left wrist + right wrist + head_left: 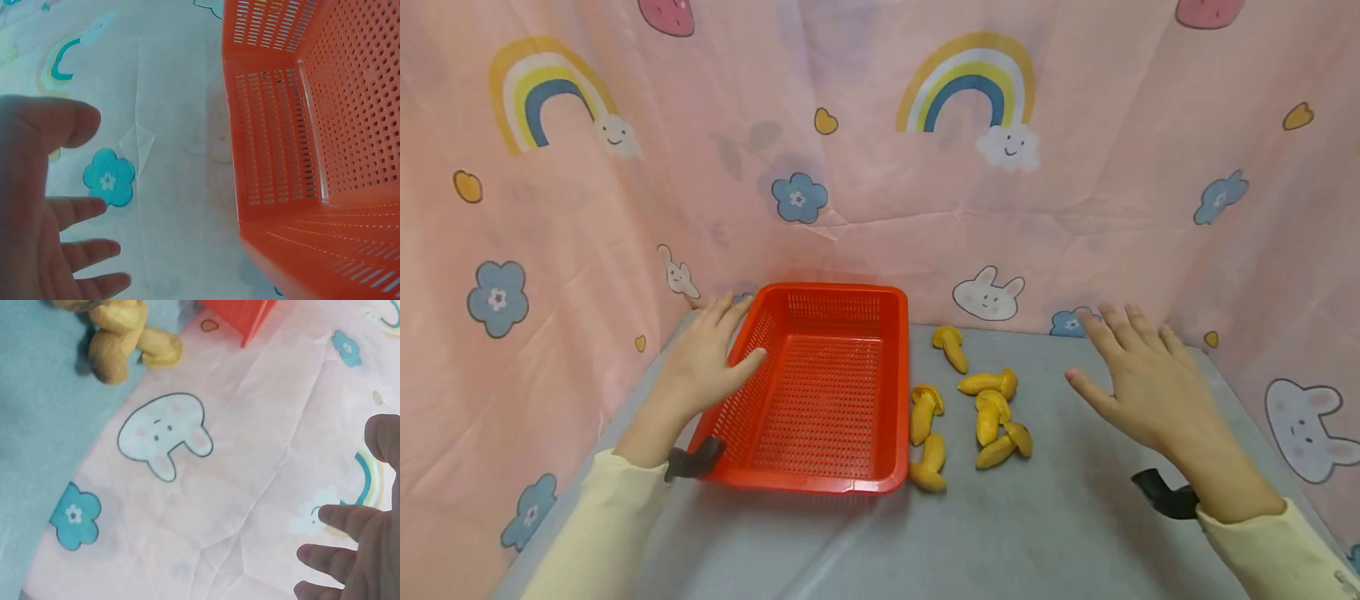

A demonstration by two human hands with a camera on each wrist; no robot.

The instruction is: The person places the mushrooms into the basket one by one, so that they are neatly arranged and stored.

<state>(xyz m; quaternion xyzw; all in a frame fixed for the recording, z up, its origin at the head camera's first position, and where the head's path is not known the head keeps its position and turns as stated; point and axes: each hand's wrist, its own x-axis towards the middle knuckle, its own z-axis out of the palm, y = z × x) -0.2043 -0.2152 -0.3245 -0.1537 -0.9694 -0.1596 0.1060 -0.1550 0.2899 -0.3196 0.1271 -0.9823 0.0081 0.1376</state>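
Observation:
A red plastic basket (816,483) with slotted sides and a perforated bottom stands left of the middle of the table. My left hand (703,358) hovers by its left rim, fingers extended and thumb apart, holding nothing. Just right of the basket lie several yellow-brown mushrooms, among them one lone mushroom (951,347) at the back and a mushroom (927,414) close against the basket wall. Over the right side of the table, my right hand (1150,383) is spread with nothing in it. The right wrist view shows part of the mushroom group (119,337) beyond the hand.
A grey cloth (1037,533) covers the table. Behind it and along both sides hangs a pink curtain (865,183) printed with rainbows, flowers and rabbits. Dark curved wrist pieces (1165,494) are worn under both wrists.

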